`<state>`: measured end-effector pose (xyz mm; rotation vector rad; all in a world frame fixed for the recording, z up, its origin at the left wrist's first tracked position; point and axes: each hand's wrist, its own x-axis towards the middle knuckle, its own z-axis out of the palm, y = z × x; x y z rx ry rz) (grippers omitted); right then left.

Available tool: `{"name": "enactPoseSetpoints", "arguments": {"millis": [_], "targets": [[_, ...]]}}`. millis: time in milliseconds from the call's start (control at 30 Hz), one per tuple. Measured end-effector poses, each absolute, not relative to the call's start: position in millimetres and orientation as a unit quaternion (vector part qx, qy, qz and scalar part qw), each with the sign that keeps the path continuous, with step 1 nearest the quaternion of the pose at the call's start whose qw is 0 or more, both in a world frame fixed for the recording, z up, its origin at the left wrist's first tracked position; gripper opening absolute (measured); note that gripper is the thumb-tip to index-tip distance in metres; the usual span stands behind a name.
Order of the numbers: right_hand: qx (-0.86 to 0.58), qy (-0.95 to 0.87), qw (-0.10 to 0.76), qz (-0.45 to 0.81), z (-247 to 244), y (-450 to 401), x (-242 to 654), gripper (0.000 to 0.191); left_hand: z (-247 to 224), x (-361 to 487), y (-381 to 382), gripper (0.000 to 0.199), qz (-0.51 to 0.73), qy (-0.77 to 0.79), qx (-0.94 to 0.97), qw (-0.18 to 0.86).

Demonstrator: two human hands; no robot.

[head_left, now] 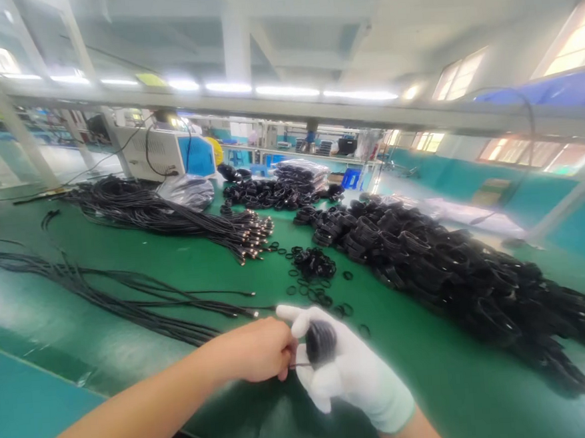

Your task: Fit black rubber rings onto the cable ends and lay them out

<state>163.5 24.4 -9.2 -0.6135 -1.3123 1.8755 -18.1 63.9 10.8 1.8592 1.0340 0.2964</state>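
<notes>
My left hand [264,348] is bare and closed, its knuckles against the fingers of my other hand. A short stretch of thin black cable [301,364] runs from its fingertips toward a coil. My right hand [360,364], in a white glove, is wrapped around that small black cable coil [321,342]. Just beyond the hands, loose black cables [193,305] lie along the green table [409,384], some with pale metal tips. Small black rings [314,264] sit in a little heap ahead of my right hand, with several scattered around it.
A large heap of coiled black cables [425,256] fills the right side. At the back left lies a thick bundle of cables [172,214] with metal ends. Behind it stand a plastic bag [188,191] and a white-and-blue machine [167,151]. More coils [265,193] lie at the far side.
</notes>
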Motion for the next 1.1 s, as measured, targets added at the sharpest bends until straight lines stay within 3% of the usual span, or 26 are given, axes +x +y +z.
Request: {"name": "enactPoseSetpoints", "arguments": {"millis": [100,233,367,433,533,667,733,833,967,1100], "targets": [[-0.162,-0.473,0.425,0.754,-14,24,166,0.047,25,-18,57,0.012,0.144,0.429,0.698,0.555],[-0.129,-0.462,0.422,0.769,-19,26,161,0.048,42,-10,58,0.018,0.289,0.396,0.569,0.66],[-0.146,-0.46,0.434,0.761,-18,26,158,0.051,38,-1,60,0.021,0.358,0.361,0.526,0.682],[-0.163,-0.466,0.437,0.752,-15,26,160,0.051,37,-2,60,0.018,0.394,0.375,0.545,0.638],[-0.243,-0.502,0.415,0.718,-11,28,160,0.049,42,-4,54,0.016,0.411,0.446,0.631,0.484],[-0.484,-0.535,0.424,0.548,-18,34,149,0.041,41,7,38,0.026,0.271,0.563,0.744,0.236],[-0.502,-0.519,0.456,0.521,-22,35,144,0.047,34,16,34,0.024,0.175,0.604,0.759,0.17],[-0.408,-0.514,0.434,0.617,-18,33,146,0.056,20,18,36,0.027,0.154,0.614,0.757,0.161],[-0.247,-0.453,0.362,0.776,-4,29,160,0.042,8,5,42,0.04,0.304,0.502,0.779,0.221],[-0.202,-0.427,0.374,0.798,-5,31,161,0.043,6,3,41,0.042,0.323,0.484,0.789,0.197]]}}
